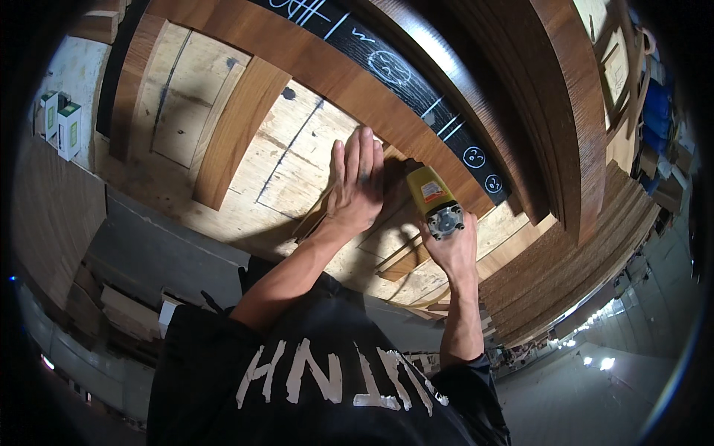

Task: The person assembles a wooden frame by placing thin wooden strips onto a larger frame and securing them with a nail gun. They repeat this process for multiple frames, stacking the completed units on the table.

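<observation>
My right hand (pixel 455 249) is closed around the handle of a yellow nail gun (pixel 426 186). The gun's nose meets the near edge of a long brown wooden board (pixel 335 93) that slants across the bench. Just left of the gun, my left hand (pixel 358 189) lies with its fingers stretched out, their tips by the same board edge. Beneath that palm is a piece of wood, mostly hidden. A short wooden slat (pixel 242 134) butts against the long board farther left. Another slat's end (pixel 407 262) shows below the gun.
Pencil-marked plywood (pixel 279 156) forms the bench top. Past the long board lies a black strip (pixel 431 119) with white drawings, then curved-looking stacked brown boards (pixel 550 111). Small white-and-green boxes (pixel 68 130) stand at the far left. More boards (pixel 565 260) are piled at right.
</observation>
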A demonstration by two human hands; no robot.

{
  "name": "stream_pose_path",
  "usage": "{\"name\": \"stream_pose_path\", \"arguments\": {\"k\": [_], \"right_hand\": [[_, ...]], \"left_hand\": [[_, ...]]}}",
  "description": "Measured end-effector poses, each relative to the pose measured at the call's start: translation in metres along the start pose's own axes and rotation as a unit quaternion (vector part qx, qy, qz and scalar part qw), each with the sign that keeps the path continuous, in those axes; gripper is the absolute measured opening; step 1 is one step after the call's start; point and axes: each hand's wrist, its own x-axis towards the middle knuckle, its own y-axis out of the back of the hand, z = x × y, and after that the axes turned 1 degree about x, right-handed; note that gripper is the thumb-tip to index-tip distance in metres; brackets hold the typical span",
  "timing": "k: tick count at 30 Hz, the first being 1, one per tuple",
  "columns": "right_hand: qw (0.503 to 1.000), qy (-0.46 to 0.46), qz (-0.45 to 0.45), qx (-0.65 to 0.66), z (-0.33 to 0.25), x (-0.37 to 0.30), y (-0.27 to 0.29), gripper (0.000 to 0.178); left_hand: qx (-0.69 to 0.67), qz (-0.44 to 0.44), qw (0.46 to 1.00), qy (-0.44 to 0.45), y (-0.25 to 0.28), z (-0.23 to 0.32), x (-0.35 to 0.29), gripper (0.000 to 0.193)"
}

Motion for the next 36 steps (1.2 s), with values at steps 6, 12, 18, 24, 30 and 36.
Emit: {"name": "stream_pose_path", "arguments": {"k": [6, 12, 18, 24, 30, 36], "right_hand": [[0.999, 0.032, 0.011, 0.027, -0.023, 0.011, 0.004, 0.060], [0.999, 0.016, 0.005, 0.050, -0.032, 0.010, 0.003, 0.055], [0.987, 0.042, 0.093, 0.127, -0.014, -0.007, -0.023, 0.039], [0.987, 0.011, 0.097, 0.129, -0.023, -0.018, -0.030, 0.033], [0.984, 0.021, 0.117, 0.132, -0.031, -0.020, -0.029, 0.034], [0.987, -0.046, 0.105, 0.115, -0.048, -0.023, -0.027, 0.032]], "left_hand": [[0.038, -0.006, 0.999, 0.010, 0.004, 0.001, 0.002, 0.062], [0.005, 0.019, 1.000, 0.019, 0.004, 0.006, -0.001, 0.061], [0.074, 0.003, 0.997, 0.002, -0.007, 0.003, -0.004, 0.064], [-0.059, 0.015, 0.998, -0.027, 0.001, -0.009, -0.004, 0.078], [0.096, 0.114, 0.988, 0.031, 0.087, -0.117, -0.005, 0.073], [0.138, -0.005, 0.990, 0.008, 0.123, -0.187, 0.013, 0.085]]}}
